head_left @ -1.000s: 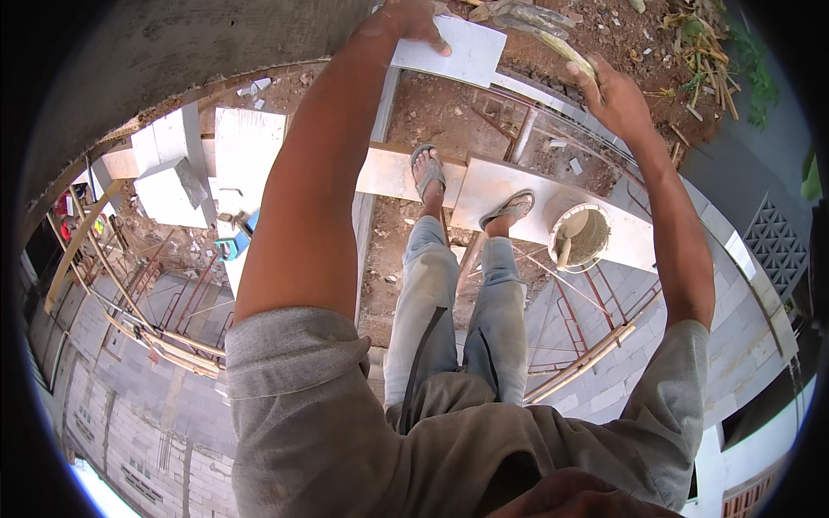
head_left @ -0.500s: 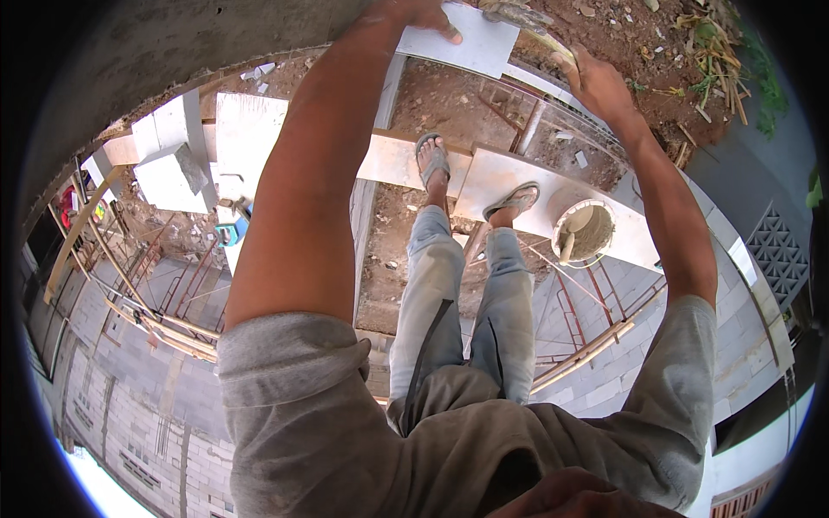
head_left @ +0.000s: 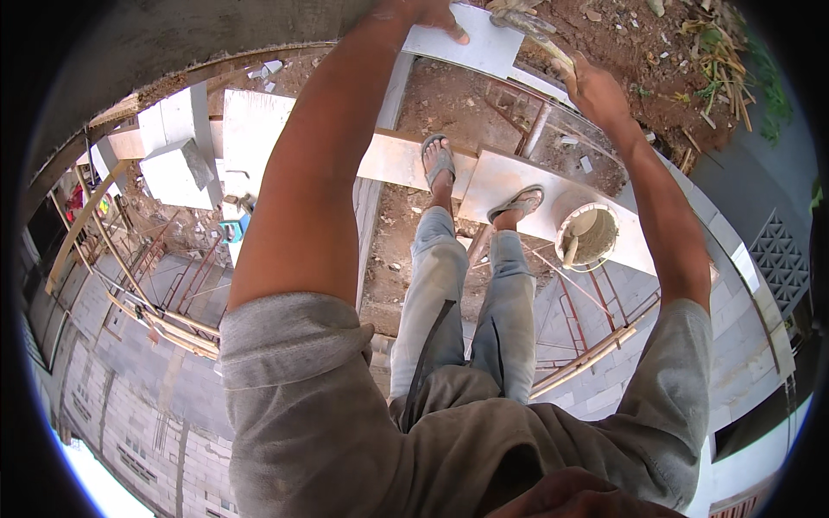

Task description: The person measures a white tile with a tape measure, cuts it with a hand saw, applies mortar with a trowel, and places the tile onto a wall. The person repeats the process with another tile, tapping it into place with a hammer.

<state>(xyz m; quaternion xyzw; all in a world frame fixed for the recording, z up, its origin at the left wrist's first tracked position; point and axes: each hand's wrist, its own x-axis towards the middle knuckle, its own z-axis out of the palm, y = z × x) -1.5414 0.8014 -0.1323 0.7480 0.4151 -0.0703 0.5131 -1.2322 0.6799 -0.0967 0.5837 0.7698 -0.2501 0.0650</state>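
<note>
At the top edge of the view, my left hand lies on a white block. Its thumb is stretched out along the block's face, while the other fingers are mostly cut off or hidden. To the right, my right hand is closed around the pale handle of a mortar-caked hand tool. The tool's grey head sits close to the block's right end; whether they touch I cannot tell, nor the tool's exact kind.
My sandalled feet stand on a plank and an adjoining board. A mortar bucket stands right of my feet. White blocks and a blue-handled tool lie left. Scaffolding and ground show below; a grey concrete surface hangs upper left.
The tool in my right hand has tilted slightly, its head a little lower in view. My left hand stays on the block. The whole view has shifted a little.
</note>
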